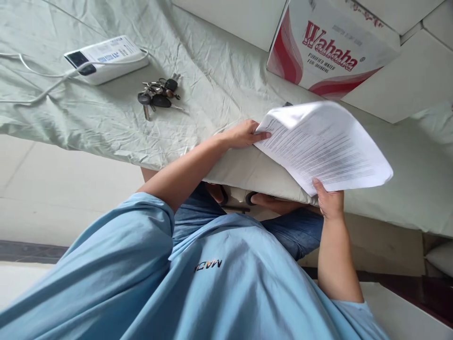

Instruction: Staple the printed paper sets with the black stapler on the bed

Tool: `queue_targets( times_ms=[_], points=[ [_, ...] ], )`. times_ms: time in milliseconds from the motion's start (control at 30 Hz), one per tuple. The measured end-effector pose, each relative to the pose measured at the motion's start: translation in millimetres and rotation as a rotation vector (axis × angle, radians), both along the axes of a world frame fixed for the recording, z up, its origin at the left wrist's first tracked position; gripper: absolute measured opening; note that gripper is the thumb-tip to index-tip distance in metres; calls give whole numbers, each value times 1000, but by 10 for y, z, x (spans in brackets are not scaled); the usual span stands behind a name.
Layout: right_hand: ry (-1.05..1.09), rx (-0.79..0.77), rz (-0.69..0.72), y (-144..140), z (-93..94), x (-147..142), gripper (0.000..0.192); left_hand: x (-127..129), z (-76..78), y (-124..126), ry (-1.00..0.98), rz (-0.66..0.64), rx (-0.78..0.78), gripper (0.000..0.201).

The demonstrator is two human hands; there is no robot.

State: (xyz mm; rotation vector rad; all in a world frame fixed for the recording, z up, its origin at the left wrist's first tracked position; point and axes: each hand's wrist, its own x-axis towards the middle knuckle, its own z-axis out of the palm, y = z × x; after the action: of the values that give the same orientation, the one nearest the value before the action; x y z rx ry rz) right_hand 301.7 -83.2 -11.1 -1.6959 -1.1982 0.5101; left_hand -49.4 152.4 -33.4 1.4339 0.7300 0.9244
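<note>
Printed white paper sheets (318, 148) are held up at a tilt over the cloth-covered table, their far edge curling upward. My left hand (246, 134) grips the left corner, thumb on top and fingers underneath. At the near edge my right hand (330, 200) pinches the sheets, its thumb lying on the print and its other fingers hidden below. Lines of small text cover the top page, too small to read. A small dark object (288, 104) pokes out behind the papers, mostly hidden.
A bunch of keys (161, 94) lies on the pale green cloth (212, 80). Left of it sits a white power bank (108, 59) with a white cable (46, 94). A Wahaha water carton (329, 52) stands at the back right beside white boxes (233, 19).
</note>
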Motion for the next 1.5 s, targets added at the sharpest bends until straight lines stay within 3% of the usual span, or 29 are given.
queue_targets(
  times_ms=[133, 233, 333, 433, 533, 600, 700, 767, 867, 967, 1100, 1200, 1300, 1500],
  points=[
    [194, -35, -26, -136, 55, -215, 64, -34, 217, -85, 273, -170, -2, 50],
    [323, -217, -5, -389, 68, -276, 59, -74, 415, -146, 320, -209, -35, 52],
    [419, -408, -5, -649, 104, -98, 59, -60, 528, -140, 299, -277, -22, 47],
    [394, -314, -86, -759, 221, 263, 65, 31, 569, -87, 316, -382, -42, 43],
    [276, -172, -144, -639, 397, 556, 78, 205, 618, -73, 394, -508, -43, 38],
    [225, -145, -86, -438, 497, 608, 85, 347, 672, -110, 464, -582, -16, 34],
    [183, -114, 76, -37, 559, 474, 86, 523, 758, -209, 534, -670, -5, 31],
    [149, -105, 120, 229, 535, 321, 73, 577, 787, -266, 555, -691, -20, 27],
    [124, -88, 78, 550, 436, 144, 64, 545, 768, -286, 555, -571, -20, 16],
    [233, -166, 97, 779, 304, 97, 70, 449, 700, -228, 571, -302, -58, 4],
    [322, -334, 127, 1009, 137, 149, 75, 403, 618, -114, 662, -6, -75, 10],
    [255, -344, 93, 1144, 40, 174, 65, 463, 568, -55, 734, 68, -26, 13],
    [53, -289, 36, 1207, -37, 160, 53, 545, 495, -48, 770, 150, 29, 18],
    [-305, -180, -66, 1110, -120, 50, 50, 583, 326, -160, 776, 252, 144, 31]
  ],
)
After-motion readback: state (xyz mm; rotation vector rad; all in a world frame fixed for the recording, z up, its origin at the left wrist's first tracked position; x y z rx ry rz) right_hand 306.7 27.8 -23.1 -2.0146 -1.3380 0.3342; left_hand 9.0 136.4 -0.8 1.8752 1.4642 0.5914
